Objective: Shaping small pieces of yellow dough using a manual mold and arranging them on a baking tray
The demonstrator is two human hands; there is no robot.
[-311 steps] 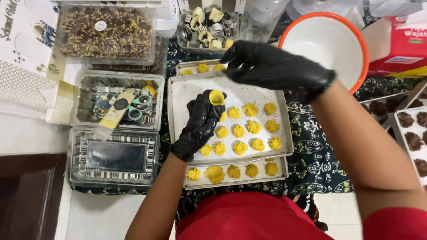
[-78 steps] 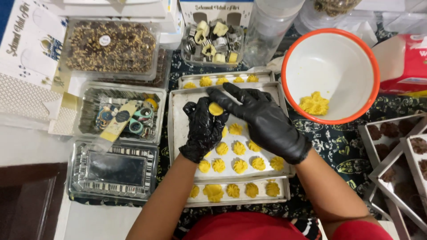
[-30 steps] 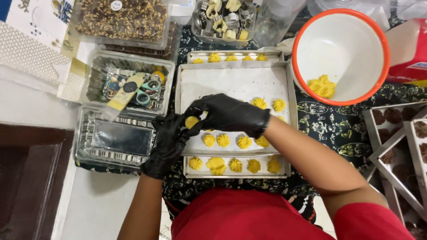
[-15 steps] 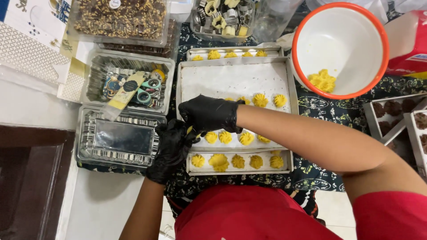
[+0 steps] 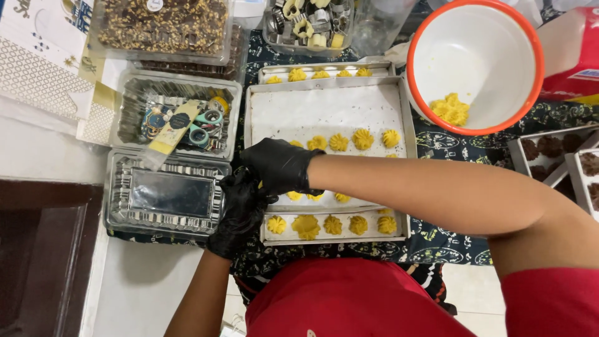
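Meeting at the near-left edge of a paper-lined metal baking tray (image 5: 324, 109) of yellow piped cookies (image 5: 349, 140), black-gloved left hand (image 5: 240, 209) and right hand (image 5: 277, 165) curl together; their hold cannot be made out.

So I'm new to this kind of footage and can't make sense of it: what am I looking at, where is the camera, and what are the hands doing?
The camera sits on a person's head and looks straight down, so the two arms reaching in from below are that person's own. Both hands wear black gloves. The left hand and right hand meet at the near left edge of a paper-lined baking tray; whether the grip of either holds anything is hidden. On the tray lie small yellow piped cookies. A narrower tray nearer the person carries one more row. To the right stands a white bowl with an orange rim, with a few of them inside. To the left are clear plastic boxes.
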